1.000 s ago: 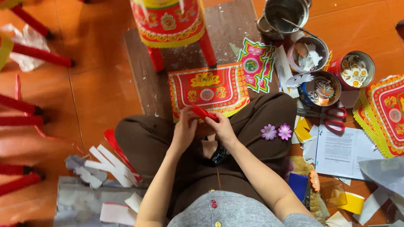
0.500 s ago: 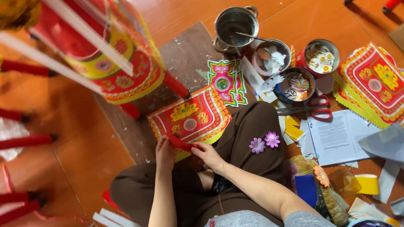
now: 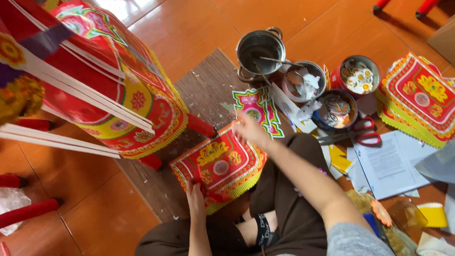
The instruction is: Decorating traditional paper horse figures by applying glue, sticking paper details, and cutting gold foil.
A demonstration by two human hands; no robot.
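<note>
1. Left hand (image 3: 196, 192) pinches the near edge of a red-and-gold ornate paper panel (image 3: 218, 166) lying across the knee.
2. Right hand (image 3: 249, 130) (fingers spread) presses its far corner.

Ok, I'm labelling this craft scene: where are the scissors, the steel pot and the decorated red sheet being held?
scissors (image 3: 366, 131), head view, red handles.
steel pot (image 3: 261, 52), head view, inner wall.
decorated red sheet (image 3: 220, 166), head view, printed centre.

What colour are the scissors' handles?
Red, seen in the head view: the scissors lie on the floor by the bowls.
</note>
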